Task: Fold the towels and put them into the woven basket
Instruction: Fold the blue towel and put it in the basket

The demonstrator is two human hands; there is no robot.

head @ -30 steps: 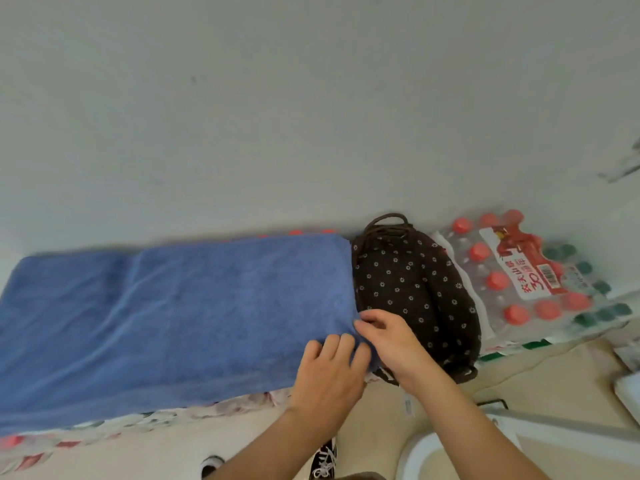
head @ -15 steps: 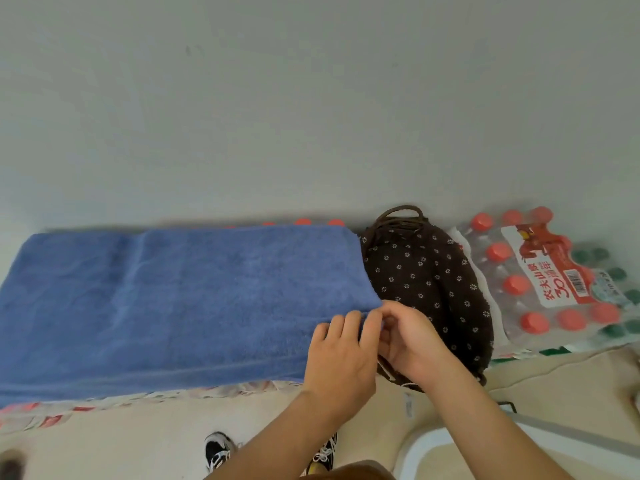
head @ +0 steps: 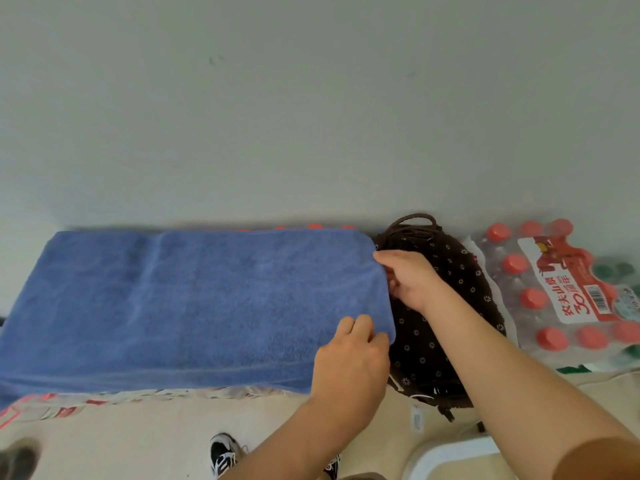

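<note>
Towel (head: 194, 306): blue terry, spread flat as a long rectangle that runs off to the left of both hands; a soft crease crosses it left of the middle, and a woven band follows its near edge
Left hand (head: 349, 362): fingers curled on the towel's near right corner, pinching it
Right hand (head: 408, 278): just beyond the left hand, at the far end of the towel's right edge; it seems to pinch the cloth, though the fingertips are hidden behind it
Basket (head: 460, 271): dark brown with a dotted lining and a loop handle at the far end; it sits under and to the right of the right hand
Edges: the towel's right edge, between the two hands, meets the basket's left side; its far edge lies along the foot of the wall (head: 311, 98); its near edge lies over a patterned cloth (head: 138, 396)
Open room: pale floor (head: 138, 441) on the near side of the left hand
Around: a bottle pack (head: 561, 289) with red caps lies to the right of the basket, past the right forearm; a shoe (head: 225, 455) shows beside the left forearm
In the way: the wall stands close behind towel and basket; the pack is just beside the basket on the right
</note>
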